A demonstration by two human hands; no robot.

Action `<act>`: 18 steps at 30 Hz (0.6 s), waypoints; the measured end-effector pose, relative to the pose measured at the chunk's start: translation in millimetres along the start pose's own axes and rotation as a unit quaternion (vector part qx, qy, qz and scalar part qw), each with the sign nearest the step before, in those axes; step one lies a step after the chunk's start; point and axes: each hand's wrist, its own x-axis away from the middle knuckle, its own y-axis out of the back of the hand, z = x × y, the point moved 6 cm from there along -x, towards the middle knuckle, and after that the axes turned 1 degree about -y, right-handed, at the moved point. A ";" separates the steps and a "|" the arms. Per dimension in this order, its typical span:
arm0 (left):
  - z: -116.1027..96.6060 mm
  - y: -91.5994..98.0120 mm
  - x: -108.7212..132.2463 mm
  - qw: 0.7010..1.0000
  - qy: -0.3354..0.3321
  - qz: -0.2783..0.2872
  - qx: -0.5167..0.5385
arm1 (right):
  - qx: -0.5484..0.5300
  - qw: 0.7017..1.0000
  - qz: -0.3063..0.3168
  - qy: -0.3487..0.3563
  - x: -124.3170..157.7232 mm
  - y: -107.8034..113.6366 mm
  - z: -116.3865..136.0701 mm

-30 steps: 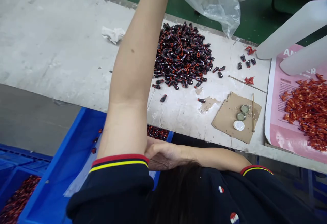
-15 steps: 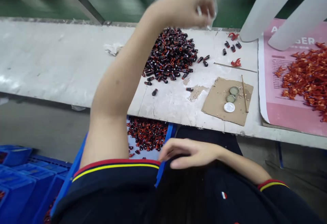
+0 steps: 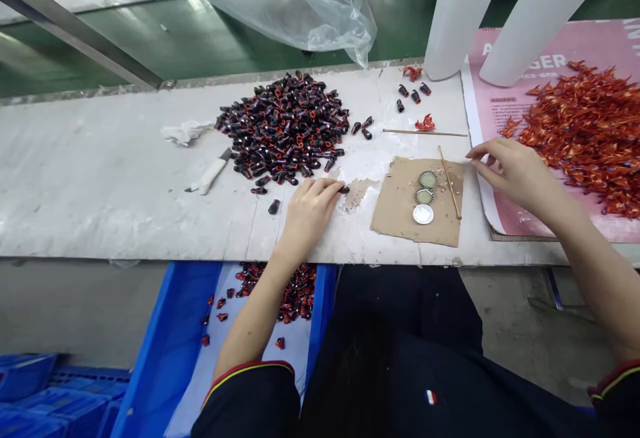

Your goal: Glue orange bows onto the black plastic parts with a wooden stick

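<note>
Your left hand (image 3: 307, 215) reaches over the chalky, scuffed worktop (image 3: 100, 178) with its fingers drawn close together at a small dark piece (image 3: 344, 189); your fingers cover part of it, so whether it is pinched or merely touched you cannot tell from here. It sits just right of a heap (image 3: 295, 125) of glossy, stubby black tubes with orange-rimmed ends. Your right hand (image 3: 520, 175) is narrowed, thumb and fingertips near each other above the edge of a smooth pink sheet (image 3: 520, 221), and anything between them is too small to make out. On that sheet you have a pile (image 3: 590, 145) of spiky, shiny red-orange bits, cut off at the right. Between your hands lies rough brown cardboard (image 3: 393, 208), bearing two crimped metal caps (image 3: 425, 197), a round white disc (image 3: 423, 214) and a slim wooden stick (image 3: 450, 183). Two smooth white cylinders (image 3: 465, 18) run out of the top, as does a crinkled clear bag (image 3: 300, 8). Below, your left forearm hides part of a blue plastic bin (image 3: 163, 331).
</note>
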 end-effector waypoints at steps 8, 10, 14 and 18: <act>-18.6 7.0 7.3 0.984 0.025 -0.097 0.149 | 0.127 0.964 0.036 0.229 -26.7 -14.6 25.8; -32.3 6.6 9.4 0.971 0.021 -0.113 0.210 | 0.156 0.942 0.054 0.294 -28.4 -17.5 30.3; -58.8 -0.2 8.7 0.957 -0.013 -0.106 0.269 | 0.105 0.928 0.081 0.349 -36.2 -14.2 23.2; -62.2 -2.8 10.6 0.933 0.014 -0.110 0.342 | 0.004 0.957 0.034 0.287 -46.1 1.3 -2.1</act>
